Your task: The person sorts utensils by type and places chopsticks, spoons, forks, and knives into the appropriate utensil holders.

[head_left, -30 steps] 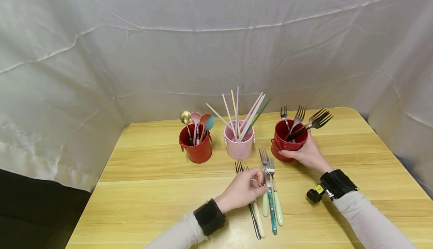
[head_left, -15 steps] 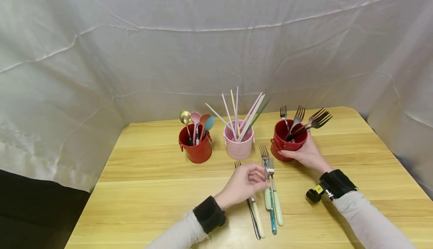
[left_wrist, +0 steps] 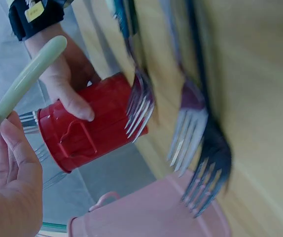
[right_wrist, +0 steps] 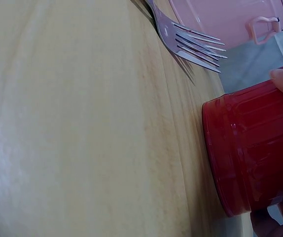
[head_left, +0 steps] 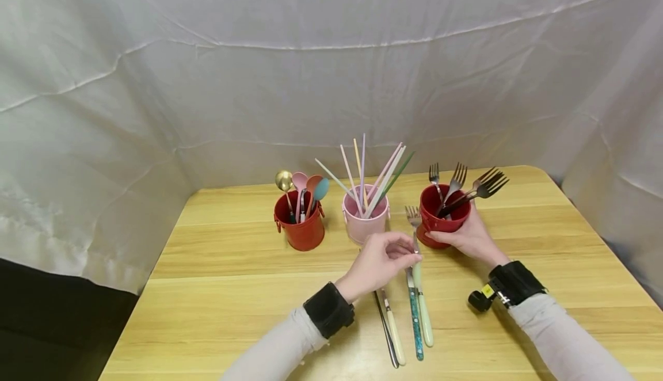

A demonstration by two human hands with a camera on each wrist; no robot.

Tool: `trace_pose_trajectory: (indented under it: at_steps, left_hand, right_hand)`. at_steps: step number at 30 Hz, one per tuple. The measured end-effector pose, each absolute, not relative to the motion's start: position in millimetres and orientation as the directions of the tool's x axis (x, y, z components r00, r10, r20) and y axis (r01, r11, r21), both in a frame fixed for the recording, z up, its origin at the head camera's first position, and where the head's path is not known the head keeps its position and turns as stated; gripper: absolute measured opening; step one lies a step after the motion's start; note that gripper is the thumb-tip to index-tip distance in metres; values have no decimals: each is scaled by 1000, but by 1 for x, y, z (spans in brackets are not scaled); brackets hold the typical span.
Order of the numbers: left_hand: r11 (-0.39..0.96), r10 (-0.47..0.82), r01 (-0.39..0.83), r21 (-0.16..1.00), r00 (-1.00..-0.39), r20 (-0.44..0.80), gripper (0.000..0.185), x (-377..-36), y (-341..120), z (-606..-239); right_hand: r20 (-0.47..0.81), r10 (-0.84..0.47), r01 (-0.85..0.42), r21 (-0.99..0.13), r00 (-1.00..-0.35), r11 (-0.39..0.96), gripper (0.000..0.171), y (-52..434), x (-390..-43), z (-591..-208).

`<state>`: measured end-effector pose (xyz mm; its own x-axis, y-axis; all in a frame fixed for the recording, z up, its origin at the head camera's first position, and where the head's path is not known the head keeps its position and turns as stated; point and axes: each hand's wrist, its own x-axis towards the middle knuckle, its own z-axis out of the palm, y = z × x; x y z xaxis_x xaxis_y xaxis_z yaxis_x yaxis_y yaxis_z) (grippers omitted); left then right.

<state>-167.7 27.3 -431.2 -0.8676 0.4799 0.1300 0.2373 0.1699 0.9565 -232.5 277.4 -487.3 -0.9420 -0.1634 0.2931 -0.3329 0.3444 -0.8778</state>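
Observation:
My left hand (head_left: 380,263) pinches a fork with a pale green handle (left_wrist: 30,81), lifted above the table. Its metal tines (head_left: 413,215) point toward the back, left of the right-hand red bucket (head_left: 439,220). Round that bucket's side, my right hand (head_left: 475,237) keeps a grip; the bucket stands on the table with several forks (head_left: 457,178) in it. Beneath and beside my left hand lie more forks: one with a turquoise handle (head_left: 416,323), a pale green one (head_left: 425,320), a cream-handled one (head_left: 396,335) and a dark metal one (head_left: 385,330). My left hand partly hides them.
A pink bucket (head_left: 357,228) with several coloured sticks (head_left: 362,168) stands in the middle. To its left is another red bucket (head_left: 305,234) holding several spoons (head_left: 313,184). A grey cloth (head_left: 331,93) hangs behind the wooden table (head_left: 223,289).
My left hand has picked up the pale green fork from among the others and moved it up and slightly right, toward the bucket. My right hand stays on the bucket.

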Motion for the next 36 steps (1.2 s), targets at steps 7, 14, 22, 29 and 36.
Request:
trace_pose_trajectory:
  at_steps: [7,14,22,29,36]
  left_hand:
    - [189,473,332,924,-855,210,15,-184,38,-412]
    - [217,425,379,900,-867,262,15,-200,49,-387]
    - [231,397,442,867,-856,331,19,-220,63,-365]
    - [291,384,512,808,-836,391,17,-237,77,-359]
    - [388,373,492,779,-857,355,19,-250,94,-364]
  right_hand:
    - [303,-176,-346,-880,-937,325,94,278,-235,-487]
    - [257,-156,-296,-888,-954,352,98,277,-232,-485]
    - [237,-133,-270,-892,-962,362,93,276,-233,-487]
    - [246,-141,-281,-892,-959,354,91,277,-232,-489]
    - [227,-144,-266,-883,-963,385,96,278,-231,-489]
